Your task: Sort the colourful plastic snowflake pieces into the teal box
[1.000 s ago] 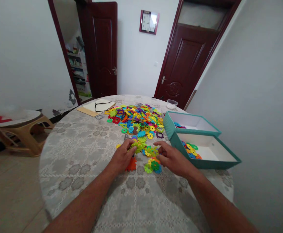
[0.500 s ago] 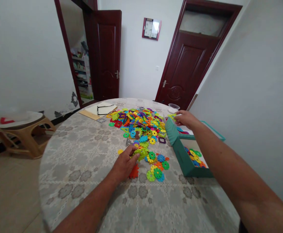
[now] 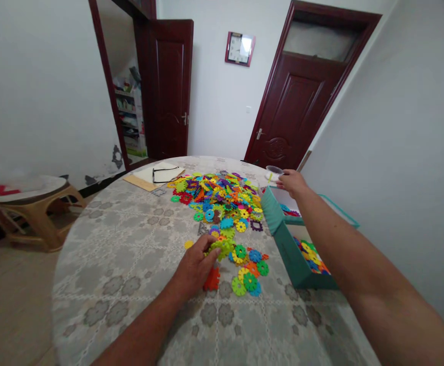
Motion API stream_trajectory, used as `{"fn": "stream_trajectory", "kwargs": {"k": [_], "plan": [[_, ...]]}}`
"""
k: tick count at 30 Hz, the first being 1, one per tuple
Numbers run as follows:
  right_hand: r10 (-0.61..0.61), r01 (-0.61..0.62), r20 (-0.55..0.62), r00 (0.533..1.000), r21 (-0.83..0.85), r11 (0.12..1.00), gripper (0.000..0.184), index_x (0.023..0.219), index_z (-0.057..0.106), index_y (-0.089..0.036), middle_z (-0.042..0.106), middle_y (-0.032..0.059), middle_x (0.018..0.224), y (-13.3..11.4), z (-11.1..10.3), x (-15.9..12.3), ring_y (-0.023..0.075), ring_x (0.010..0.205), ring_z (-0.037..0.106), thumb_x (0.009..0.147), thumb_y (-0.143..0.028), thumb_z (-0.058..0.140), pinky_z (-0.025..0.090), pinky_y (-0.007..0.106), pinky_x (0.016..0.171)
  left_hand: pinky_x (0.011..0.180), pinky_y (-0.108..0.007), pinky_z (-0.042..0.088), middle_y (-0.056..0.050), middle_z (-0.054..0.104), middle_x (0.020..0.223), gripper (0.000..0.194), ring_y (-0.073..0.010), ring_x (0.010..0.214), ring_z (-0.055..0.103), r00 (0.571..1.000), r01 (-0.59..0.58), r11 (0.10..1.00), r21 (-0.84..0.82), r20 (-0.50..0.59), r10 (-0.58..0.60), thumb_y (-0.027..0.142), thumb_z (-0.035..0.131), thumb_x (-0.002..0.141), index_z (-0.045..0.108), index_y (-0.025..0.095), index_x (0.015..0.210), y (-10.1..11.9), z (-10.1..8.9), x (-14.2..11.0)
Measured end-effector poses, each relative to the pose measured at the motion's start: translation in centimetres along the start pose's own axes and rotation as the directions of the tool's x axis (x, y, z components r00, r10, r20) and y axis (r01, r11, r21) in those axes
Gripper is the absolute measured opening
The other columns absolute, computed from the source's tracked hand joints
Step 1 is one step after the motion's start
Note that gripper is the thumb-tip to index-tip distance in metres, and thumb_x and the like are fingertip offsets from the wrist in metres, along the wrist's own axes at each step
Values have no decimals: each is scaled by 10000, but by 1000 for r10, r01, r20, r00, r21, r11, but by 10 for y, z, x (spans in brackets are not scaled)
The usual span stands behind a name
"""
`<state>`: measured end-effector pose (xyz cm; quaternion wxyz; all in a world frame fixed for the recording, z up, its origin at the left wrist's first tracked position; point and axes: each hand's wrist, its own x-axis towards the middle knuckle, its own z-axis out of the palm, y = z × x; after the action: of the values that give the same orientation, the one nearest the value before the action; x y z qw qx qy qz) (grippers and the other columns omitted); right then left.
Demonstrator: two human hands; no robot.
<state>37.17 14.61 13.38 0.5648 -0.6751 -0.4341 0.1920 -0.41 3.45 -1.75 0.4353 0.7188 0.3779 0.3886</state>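
Note:
My left hand lies on the patterned round table, fingers closed on a clump of lime-green plastic discs. An orange piece sits under its thumb, and a few loose discs lie just right of it. My right hand reaches over the far teal box, fingers pinched on what looks like a small yellow-green disc. The near teal box holds several coloured discs. A big heap of coloured discs covers the table's middle.
A small clear cup stands just beyond my right hand. A notebook with glasses on it lies at the table's far left. A low wooden stool stands on the floor to the left. The white wall is close behind the boxes.
My right hand left the loose discs near my left hand and moved up and right to the far box, then a little further toward the cup. My left hand stayed on the green clump.

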Motion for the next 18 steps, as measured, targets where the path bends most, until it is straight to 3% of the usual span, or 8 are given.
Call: {"fn": "stream_trajectory", "kwargs": {"k": [3, 5, 7, 9, 11, 13, 16, 18], "plan": [[1, 1, 67, 998, -26, 1000, 296, 1094, 683, -137, 718, 92, 923, -1, 13, -36, 139, 679, 668, 805, -163, 741, 563, 232, 564, 704, -283, 458, 23, 628, 828, 190, -165, 767, 588, 999, 48, 995, -84, 5, -48, 377, 591, 955, 616, 225, 1067, 0, -1, 1], [-31, 44, 213, 976, -55, 997, 226, 1011, 729, -156, 734, 87, 923, 3, 23, -77, 170, 746, 690, 792, -195, 764, 567, 248, 599, 659, -267, 452, 46, 587, 764, 198, -147, 700, 562, 997, 75, 987, -140, -2, -76, 380, 601, 944, 610, 220, 1060, 3, -1, 1], [-110, 203, 474, 874, -151, 967, 213, 1014, 761, -194, 746, 65, 910, 8, 31, -129, 188, 760, 679, 809, -253, 765, 544, 263, 612, 636, -258, 456, 52, 581, 747, 194, -137, 671, 555, 996, 91, 978, -186, -4, -93, 380, 609, 934, 610, 216, 1038, 5, -1, 1], [-146, 332, 612, 777, -201, 922, 215, 1043, 778, -225, 753, 55, 905, 17, 38, -182, 191, 731, 659, 842, -297, 748, 514, 287, 638, 630, -254, 469, 45, 609, 754, 196, -135, 670, 574, 995, 98, 968, -233, -4, -101, 383, 614, 925, 610, 213, 1024, 7, 0, 2], [-186, 410, 649, 737, -212, 887, 221, 1060, 783, -238, 760, 60, 941, 27, 47, -229, 204, 759, 660, 853, -305, 747, 494, 307, 693, 631, -250, 486, 35, 642, 775, 214, -135, 681, 604, 994, 102, 957, -273, -2, -107, 394, 626, 918, 607, 210, 1026, 7, 1, 2], [-182, 413, 668, 721, -204, 887, 204, 1052, 781, -246, 760, 60, 958, 37, 58, -264, 207, 754, 653, 875, -341, 743, 465, 308, 688, 602, -247, 497, 34, 659, 803, 254, -128, 645, 619, 990, 135, 940, -314, 15, -138, 418, 639, 911, 596, 215, 1056, 7, 2, 2], [-148, 340, 673, 724, -162, 926, 195, 1074, 765, -264, 758, 47, 947, 49, 74, -292, 206, 735, 644, 902, -346, 723, 427, 299, 643, 530, -241, 492, 53, 641, 811, 300, -111, 551, 603, 980, 198, 906, -374, 49, -194, 447, 642, 907, 572, 233, 1105, 6, 2, 3], [-164, 327, 677, 718, -121, 937, 132, 1029, 756, -269, 751, 30, 904, 53, 80, -299, 199, 734, 638, 929, -304, 678, 413, 299, 645, 530, -226, 486, 59, 614, 783, 277, -102, 559, 592, 985, 166, 916, -364, 17, -171, 428, 653, 902, 582, 226, 1077, 5, 2, 3]]}}
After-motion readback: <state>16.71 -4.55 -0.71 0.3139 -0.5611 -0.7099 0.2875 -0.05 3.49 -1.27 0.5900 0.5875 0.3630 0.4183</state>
